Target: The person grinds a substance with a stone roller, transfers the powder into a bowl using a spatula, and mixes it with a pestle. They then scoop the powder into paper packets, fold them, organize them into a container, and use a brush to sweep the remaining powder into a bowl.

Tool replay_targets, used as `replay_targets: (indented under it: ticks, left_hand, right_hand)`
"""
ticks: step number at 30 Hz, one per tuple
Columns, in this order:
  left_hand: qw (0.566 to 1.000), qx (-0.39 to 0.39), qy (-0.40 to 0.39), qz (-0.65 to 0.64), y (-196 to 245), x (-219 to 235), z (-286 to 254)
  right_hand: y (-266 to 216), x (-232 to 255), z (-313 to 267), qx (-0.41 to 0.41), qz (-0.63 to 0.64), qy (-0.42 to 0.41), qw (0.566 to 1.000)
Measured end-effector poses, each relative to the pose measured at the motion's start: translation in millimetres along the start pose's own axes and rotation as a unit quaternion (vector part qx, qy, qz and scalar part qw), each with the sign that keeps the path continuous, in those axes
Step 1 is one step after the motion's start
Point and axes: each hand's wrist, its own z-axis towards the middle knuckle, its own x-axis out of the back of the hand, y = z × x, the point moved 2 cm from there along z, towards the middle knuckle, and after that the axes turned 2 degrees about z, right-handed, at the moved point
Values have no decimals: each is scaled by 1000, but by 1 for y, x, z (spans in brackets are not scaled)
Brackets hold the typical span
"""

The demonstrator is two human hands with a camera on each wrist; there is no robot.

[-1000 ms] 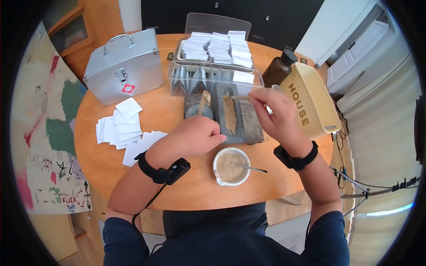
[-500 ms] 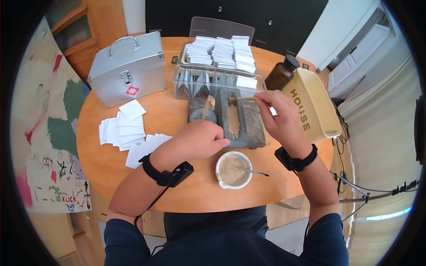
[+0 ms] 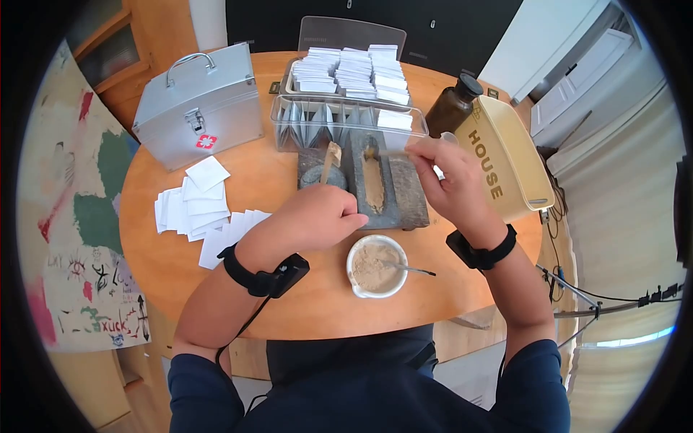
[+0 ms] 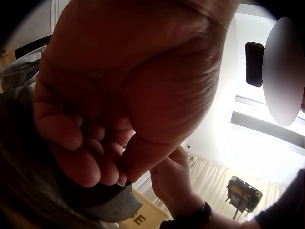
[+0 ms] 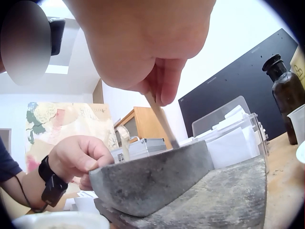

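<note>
My right hand (image 3: 451, 177) pinches a thin wooden-handled brush (image 5: 161, 120), its tip down in the far end of a grey stone trough (image 3: 384, 218). Tan powder (image 3: 373, 186) lies along the trough's hollow. My left hand (image 3: 307, 220) is at the trough's near left corner, thumb and curled fingers gripping the rim (image 5: 107, 170). Beyond that hand, a wooden-handled tool with a pale head (image 3: 332, 157) leans over a round stone bowl (image 3: 312, 175). In front of the trough stands a white bowl (image 3: 352, 278) of tan powder, with a spoon (image 3: 419, 271) in it.
Behind the trough sit clear bins (image 3: 278, 119) packed with white packets. A silver first-aid case (image 3: 198, 108) and loose white paper squares (image 3: 206, 206) are on the left. On the right stand a brown glass bottle (image 3: 451, 108) and a cream HOUSE bin (image 3: 516, 159).
The brush has shifted slightly at the trough's far end, where less powder shows than a second ago. My left hand stays at the same corner. The head view has bobbed slightly.
</note>
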Motion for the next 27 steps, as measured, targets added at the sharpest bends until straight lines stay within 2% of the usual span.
replay_targets:
  ticks: [2, 9, 12, 14, 18, 21, 23, 25, 27]
  left_hand:
    - [1000, 3, 2, 5, 1, 1, 1]
    - [1000, 0, 5, 14, 1, 0, 0]
    - [1000, -7, 11, 15, -1, -1, 0]
    - [1000, -5, 11, 14, 0, -1, 0]
    - [1000, 0, 5, 13, -2, -2, 1]
    - [1000, -5, 3, 11, 0, 0, 0]
    - [1000, -7, 9, 11, 1, -1, 0]
    - [1000, -2, 20, 7, -4, -2, 0]
    - [999, -42, 32, 1, -8, -6, 2]
  right_hand:
    - [-4, 1, -1, -14, 43, -26, 999]
    - [-8, -6, 8, -48, 53, -21, 997]
    - [-6, -10, 10, -90, 100, -23, 991]
    - [-1, -15, 8, -167, 148, -37, 974]
    - [7, -16, 10, -149, 134, -2, 980]
    - [7, -17, 10, -106, 114, 23, 988]
    - [3, -17, 7, -98, 87, -34, 991]
    - [-3, -13, 4, -86, 88, -45, 991]
    - [-5, -14, 5, -82, 88, -53, 991]
